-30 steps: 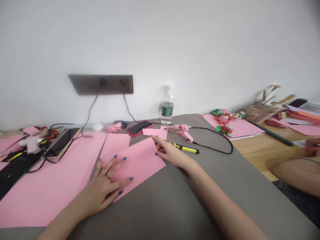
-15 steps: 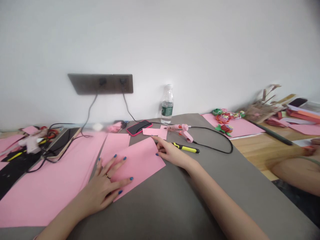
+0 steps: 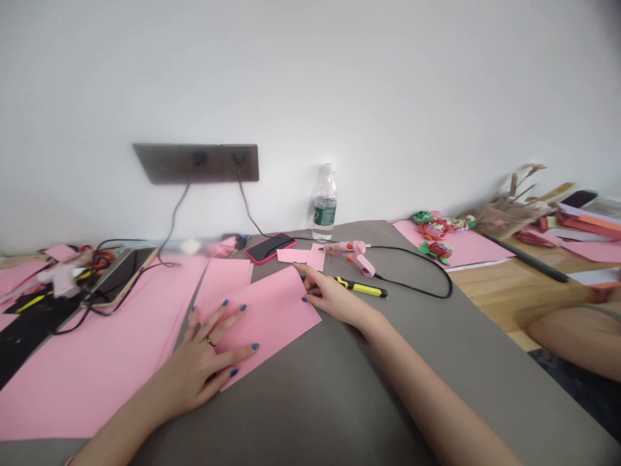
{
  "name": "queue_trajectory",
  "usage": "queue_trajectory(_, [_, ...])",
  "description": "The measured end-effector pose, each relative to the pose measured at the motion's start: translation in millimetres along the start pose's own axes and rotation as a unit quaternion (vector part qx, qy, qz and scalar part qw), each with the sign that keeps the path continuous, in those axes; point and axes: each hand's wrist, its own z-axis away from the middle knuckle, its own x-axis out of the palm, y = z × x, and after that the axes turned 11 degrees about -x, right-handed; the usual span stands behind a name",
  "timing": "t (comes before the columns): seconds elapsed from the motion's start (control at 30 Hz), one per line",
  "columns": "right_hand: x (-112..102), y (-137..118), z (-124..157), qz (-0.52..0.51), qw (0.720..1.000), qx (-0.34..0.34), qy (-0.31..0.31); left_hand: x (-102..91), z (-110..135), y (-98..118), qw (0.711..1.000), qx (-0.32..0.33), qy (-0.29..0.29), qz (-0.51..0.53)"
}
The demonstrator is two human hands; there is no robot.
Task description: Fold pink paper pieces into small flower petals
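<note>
A rectangular sheet of pink paper [image 3: 279, 310] lies at a slant on the grey table covering. My left hand [image 3: 208, 353] rests flat across its left end, fingers spread, with blue nails and a ring showing. At the sheet's right edge is my right hand [image 3: 330, 294], its thumb on the paper and its index finger reaching to the far corner. The fingers close on that edge, though some are hidden. Just behind this hand lies a yellow and black utility knife [image 3: 363, 288]. Another pink sheet [image 3: 226, 275] is partly under the slanted one.
Behind are a phone [image 3: 270, 248], small pink paper pieces [image 3: 301, 257], a pink glue gun [image 3: 356, 254] with its cord, and a water bottle [image 3: 325, 204]. Large pink sheets [image 3: 111, 349] lie left. Paper flowers [image 3: 435, 236] sit right, near another person's arm [image 3: 572, 336].
My hands and the pink sheet keep their places. At the far right, the other person's hand has shifted slightly.
</note>
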Motion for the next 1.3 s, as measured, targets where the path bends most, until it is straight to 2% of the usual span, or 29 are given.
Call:
queue_trajectory(0.4, [1,4,0,-0.009,1.000,-0.003,-0.001,0.3,-2,-1,1.000,0.004,0.012,0.011])
queue_trajectory(0.7, [4,10,1,-0.013,1.000,-0.018,0.013,1.9,-2,-3,1.000,0.017,-0.007,-0.009])
queue_trajectory(0.83, [12,12,2,0.007,0.998,-0.034,0.060,1.3,-3,-3,0.999,0.020,-0.035,0.016])
queue_trajectory(0.9, [22,8,5,0.070,0.990,-0.048,0.110,2.2,-5,-1,0.998,0.004,-0.043,0.034])
queue_trajectory(0.97, [36,-2,10,0.167,0.967,-0.076,0.178,4.7,-8,3,0.998,-0.013,-0.047,0.048])
queue_trajectory(1.0, [45,-8,13,0.197,0.958,-0.103,0.183,6.3,-10,4,0.997,-0.020,-0.049,0.055])
queue_trajectory(1.03, [55,-14,16,0.206,0.956,-0.143,0.155,7.9,-13,6,0.996,-0.027,-0.053,0.061])
queue_trajectory(1.1, [72,-25,19,0.202,0.955,-0.208,0.057,9.8,-20,10,0.993,-0.044,-0.069,0.081])
queue_trajectory(1.2, [88,-34,16,0.208,0.957,-0.197,-0.041,7.1,-29,16,0.983,-0.098,-0.101,0.116])
queue_trajectory(1.3, [90,-37,4,0.226,0.954,-0.170,-0.099,-1.1,-33,22,0.972,-0.158,-0.126,0.120])
